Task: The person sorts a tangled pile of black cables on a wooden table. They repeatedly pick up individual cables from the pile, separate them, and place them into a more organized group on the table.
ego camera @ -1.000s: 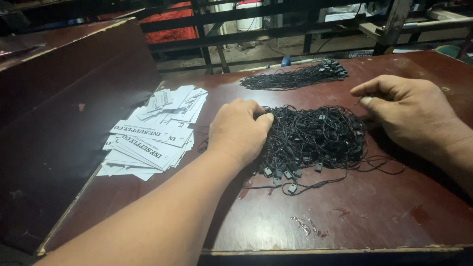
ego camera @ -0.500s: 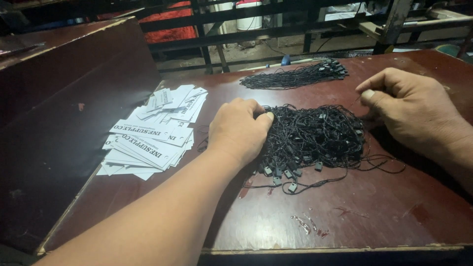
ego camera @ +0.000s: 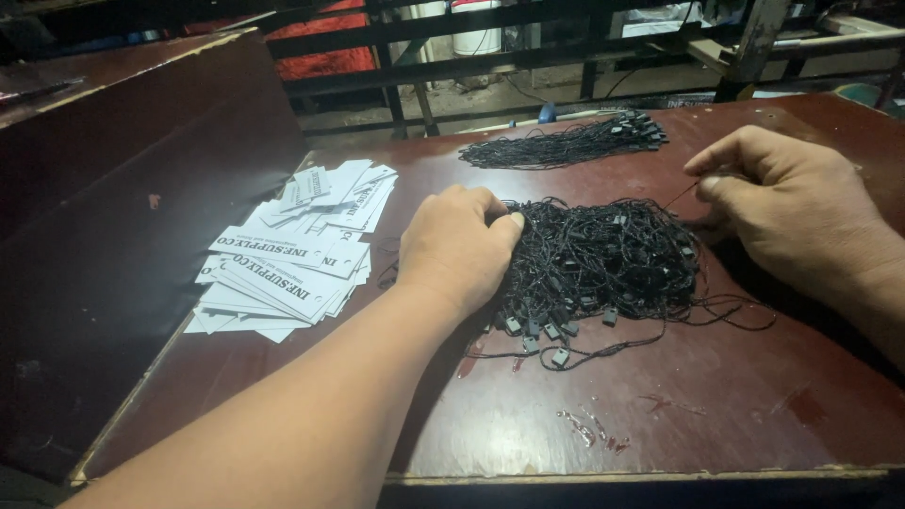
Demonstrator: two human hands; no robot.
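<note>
So, left hand (ego camera: 459,243) flat, pinning tangled black cord pile (ego camera: 603,259); right hand (ego camera: 787,212) pinching single strand, teasing it free. Next probably calls for slow pull, pile held down.

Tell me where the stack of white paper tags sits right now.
In the head view, the white paper tags lie on the left of the dark red table, just left of the left hand.

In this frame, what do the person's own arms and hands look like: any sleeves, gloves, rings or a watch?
Both hands are bare: no gloves on the left hand or the right hand, and no rings show on the visible fingers. The left forearm is uncovered along its whole visible length, with no sleeve, watch or band. The right wrist is also bare as far as the frame edge.
</note>
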